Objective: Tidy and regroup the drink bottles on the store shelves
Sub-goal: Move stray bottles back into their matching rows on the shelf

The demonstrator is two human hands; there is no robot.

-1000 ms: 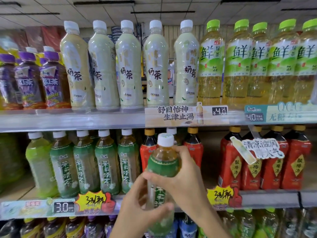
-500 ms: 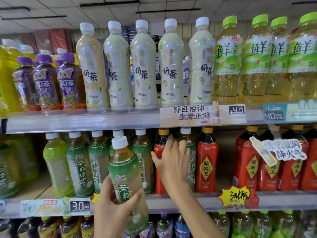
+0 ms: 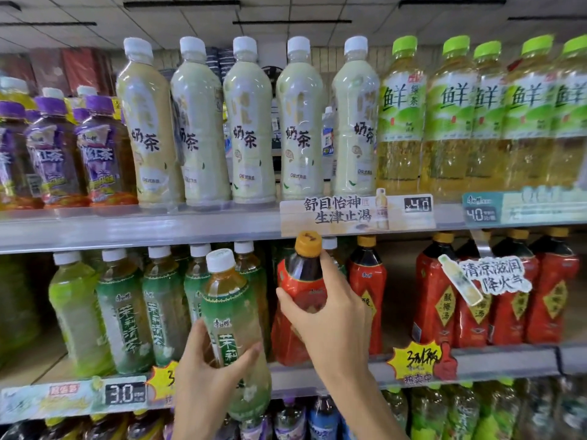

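Note:
My left hand point(image 3: 203, 373) grips a green-labelled jasmine tea bottle point(image 3: 233, 315) with a white cap, held upright in front of the middle shelf. My right hand point(image 3: 330, 315) is wrapped around the shoulder of a red-labelled dark drink bottle point(image 3: 300, 281) with an orange cap, which tilts slightly left at the shelf front. Behind the held tea stands a row of matching jasmine tea bottles point(image 3: 127, 312). To the right stand more red bottles point(image 3: 367, 287), with a white-capped bottle partly hidden behind my right hand.
The top shelf carries purple-capped tea point(image 3: 101, 154), pale milk tea bottles point(image 3: 251, 128) and green-capped green tea point(image 3: 451, 122). A group of red bottles point(image 3: 495, 296) stands at the right, with a gap on the shelf point(image 3: 397, 281) beside it. Price tags line the shelf edges point(image 3: 124, 393).
My right hand went from reaching into the shelf to gripping the red bottle and tilting it forward. My left hand still holds the jasmine tea.

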